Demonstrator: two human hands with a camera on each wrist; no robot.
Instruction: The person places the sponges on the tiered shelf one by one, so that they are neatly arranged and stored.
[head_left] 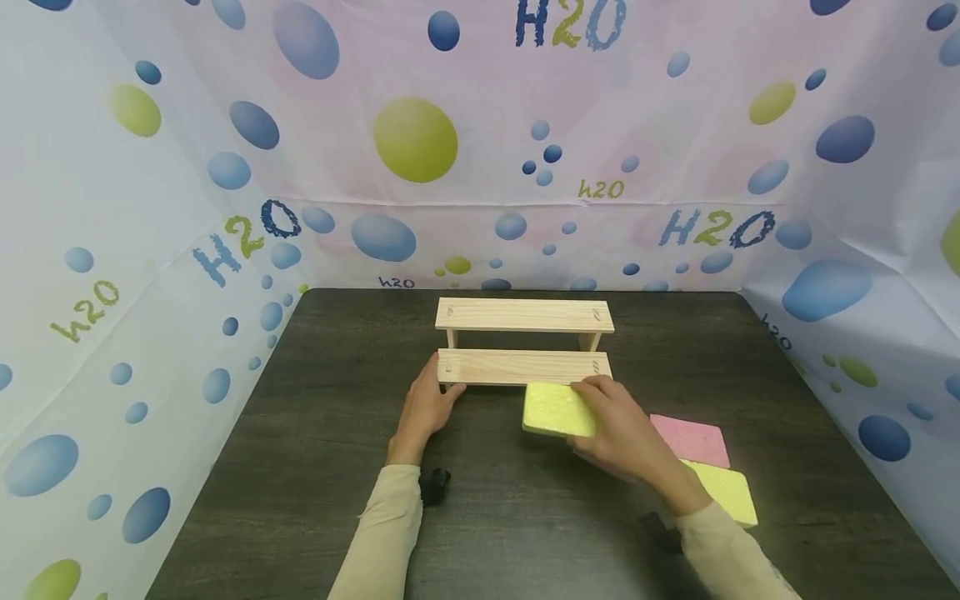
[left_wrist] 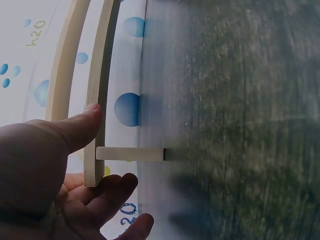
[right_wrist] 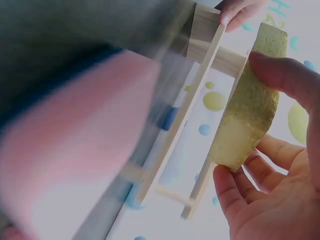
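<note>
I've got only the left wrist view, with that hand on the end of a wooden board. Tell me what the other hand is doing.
Observer: The right hand is gripping a yellow sponge.
Operator: Say where that is.
Observer: In the head view, it is on the near side of the wooden stand, toward the stand's right end.
Operator: Now tell me about any more sponges.
Observer: A pink sponge and a second yellow sponge lie on the table, to the right of the stand.
</note>
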